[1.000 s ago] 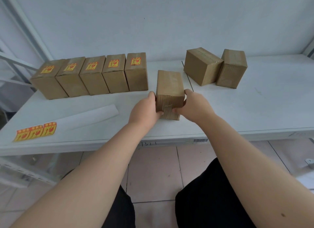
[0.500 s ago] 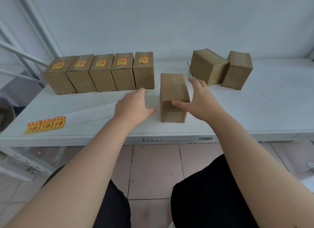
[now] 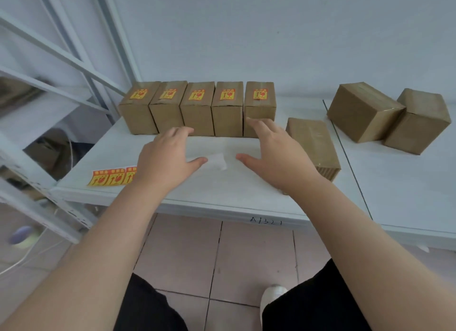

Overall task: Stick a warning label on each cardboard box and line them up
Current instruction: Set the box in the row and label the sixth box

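Several cardboard boxes with red-and-yellow warning labels stand in a row (image 3: 197, 107) at the back left of the white table (image 3: 234, 190). One unlabelled box (image 3: 313, 145) lies to the right of my right hand (image 3: 274, 155), and two more unlabelled boxes (image 3: 387, 116) sit at the back right. A strip of warning labels (image 3: 112, 177) lies near the front left edge, its right end hidden behind my left hand (image 3: 167, 158). Both hands hover with fingers spread over the white backing paper (image 3: 217, 161), holding nothing.
White shelf frame bars (image 3: 61, 59) rise at the left. A seam (image 3: 350, 168) splits the table surface to the right of the lone box. Tiled floor and my dark-clad legs show below the table's front edge.
Both hands let go of the unlabelled box and moved left, over the backing paper. The box stays lying on the table. The camera has turned left.
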